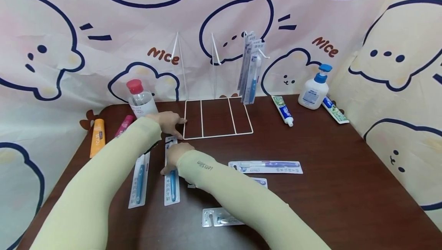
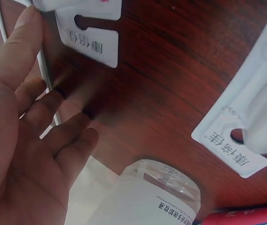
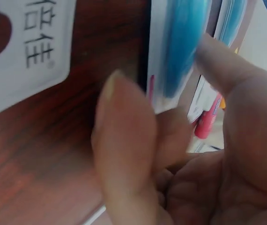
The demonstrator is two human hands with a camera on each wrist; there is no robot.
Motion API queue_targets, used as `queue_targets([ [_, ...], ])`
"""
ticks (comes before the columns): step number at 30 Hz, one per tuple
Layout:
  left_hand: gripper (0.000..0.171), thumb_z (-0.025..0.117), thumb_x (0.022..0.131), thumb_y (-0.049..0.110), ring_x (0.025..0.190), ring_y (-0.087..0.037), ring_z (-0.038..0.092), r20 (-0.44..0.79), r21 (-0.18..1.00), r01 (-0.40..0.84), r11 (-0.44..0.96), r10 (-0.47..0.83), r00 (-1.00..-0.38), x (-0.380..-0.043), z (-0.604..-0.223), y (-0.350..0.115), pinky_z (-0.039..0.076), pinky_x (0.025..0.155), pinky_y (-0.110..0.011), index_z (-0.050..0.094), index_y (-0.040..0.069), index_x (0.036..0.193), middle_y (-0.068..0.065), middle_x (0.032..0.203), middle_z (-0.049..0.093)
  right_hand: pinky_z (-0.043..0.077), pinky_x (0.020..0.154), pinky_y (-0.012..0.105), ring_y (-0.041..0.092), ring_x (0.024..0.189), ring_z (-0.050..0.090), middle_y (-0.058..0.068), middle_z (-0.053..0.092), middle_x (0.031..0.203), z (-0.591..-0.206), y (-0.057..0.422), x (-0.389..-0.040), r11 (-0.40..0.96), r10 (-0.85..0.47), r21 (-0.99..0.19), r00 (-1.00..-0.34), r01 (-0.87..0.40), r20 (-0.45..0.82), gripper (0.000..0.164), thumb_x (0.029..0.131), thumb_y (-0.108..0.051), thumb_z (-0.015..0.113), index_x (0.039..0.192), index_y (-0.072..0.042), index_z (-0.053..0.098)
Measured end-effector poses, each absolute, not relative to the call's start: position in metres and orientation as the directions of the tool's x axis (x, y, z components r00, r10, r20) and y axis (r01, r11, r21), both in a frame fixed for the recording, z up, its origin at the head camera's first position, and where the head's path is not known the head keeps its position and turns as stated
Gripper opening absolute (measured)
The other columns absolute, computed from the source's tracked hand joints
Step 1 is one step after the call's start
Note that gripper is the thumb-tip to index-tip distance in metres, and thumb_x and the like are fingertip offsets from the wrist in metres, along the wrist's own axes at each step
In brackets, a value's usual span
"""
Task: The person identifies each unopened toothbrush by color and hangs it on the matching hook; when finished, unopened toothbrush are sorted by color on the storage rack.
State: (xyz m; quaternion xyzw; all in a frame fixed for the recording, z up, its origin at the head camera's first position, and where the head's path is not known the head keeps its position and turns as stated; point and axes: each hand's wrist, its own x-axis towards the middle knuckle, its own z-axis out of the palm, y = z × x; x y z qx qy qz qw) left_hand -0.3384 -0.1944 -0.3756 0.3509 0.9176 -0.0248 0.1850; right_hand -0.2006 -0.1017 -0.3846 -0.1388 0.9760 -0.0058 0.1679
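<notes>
A packaged blue toothbrush (image 1: 172, 188) lies lengthwise on the table, its hang-hole end (image 2: 89, 42) showing in the left wrist view. Over its upper part is my right hand (image 1: 177, 154), thumb and forefinger spread on either side of the pack. In the right wrist view the thumb reaches the edge by the blue handle (image 3: 182, 47); the forefinger is blurred. My left hand (image 1: 168, 122) is beside the front left corner of the white wire rack (image 1: 221, 137), fingers loose and holding nothing. Its thumb points towards the pack's top end.
Another packaged toothbrush (image 1: 139, 184) lies at left, near a red-capped bottle (image 1: 141, 102) and an orange tube (image 1: 98, 136). Packaged toothbrushes (image 1: 253, 77) hang on the rack's right hook. More packs (image 1: 266, 167) lie right, with toothpaste (image 1: 283, 111) and a pump bottle (image 1: 313, 90) behind.
</notes>
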Motion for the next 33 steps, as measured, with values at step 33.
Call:
queue_targets([
  [33,0.081,0.069,0.075,0.05,0.117,-0.03,0.047,-0.37,0.137,0.609,0.782,0.61,-0.7,-0.341,-0.381,-0.196,0.035,0.098,-0.045,0.044,0.005,0.136,-0.019,0.133,0.047,0.052,0.072,0.034,0.013,0.086,0.062,-0.001,0.062,0.103,-0.272,0.157,-0.171,0.734,-0.374,-0.598,-0.927,-0.322,0.04,0.037,0.088,-0.042,0.057,0.116,-0.018,0.058],
])
